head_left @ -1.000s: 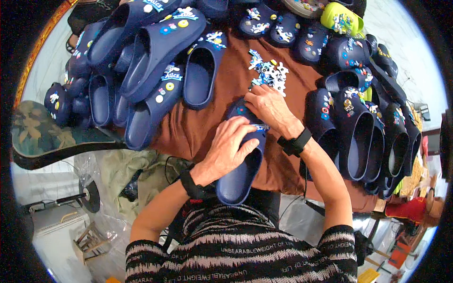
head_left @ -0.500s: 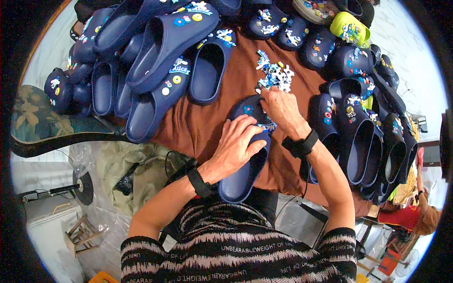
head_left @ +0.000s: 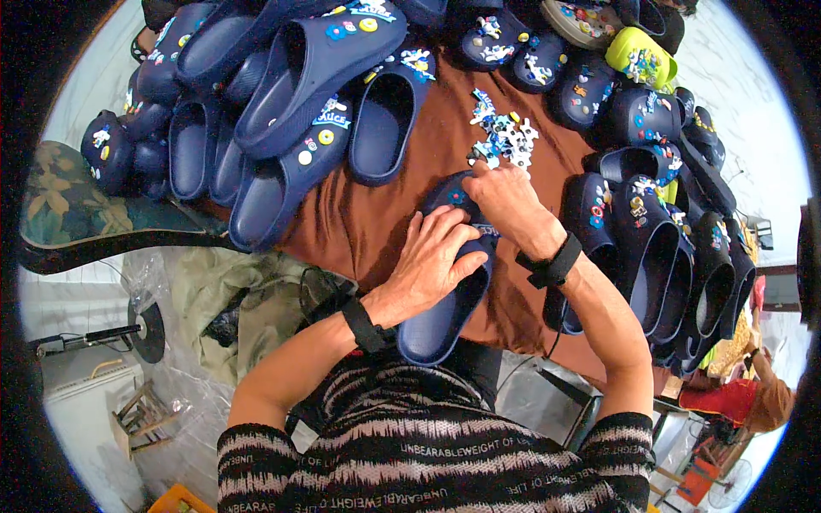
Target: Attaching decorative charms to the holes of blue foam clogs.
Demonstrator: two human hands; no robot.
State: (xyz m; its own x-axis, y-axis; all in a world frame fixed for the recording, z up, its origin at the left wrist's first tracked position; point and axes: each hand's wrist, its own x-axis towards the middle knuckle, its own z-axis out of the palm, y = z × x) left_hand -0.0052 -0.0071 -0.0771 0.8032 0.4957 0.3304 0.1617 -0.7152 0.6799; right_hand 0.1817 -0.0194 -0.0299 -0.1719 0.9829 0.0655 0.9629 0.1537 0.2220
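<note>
Since the earlier frames the left hand point(head_left: 434, 261) has slid a little further up the navy foam clog point(head_left: 445, 291), its fingers now spread flat over the strap end, pressing the shoe down rather than gripping it. The right hand point(head_left: 505, 201) has settled on the toe of the same clog, fingers curled and pinched together; what they pinch is hidden under the knuckles. The clog lies on the brown cloth point(head_left: 385, 227), toe away from the person, heel hanging over the near table edge.

Bare cloth lies just left of the left hand; to the right, a row of navy clogs point(head_left: 650, 248) stands close beside the right wrist. Just beyond the right fingertips sits a small heap of shoe charms point(head_left: 505, 137), too small to tell apart. Further left, stacked navy clogs point(head_left: 291, 94) overlap, smooth and rounded, some studded with charms. A yellow-green clog point(head_left: 637, 56) lies far beyond the right hand.
</note>
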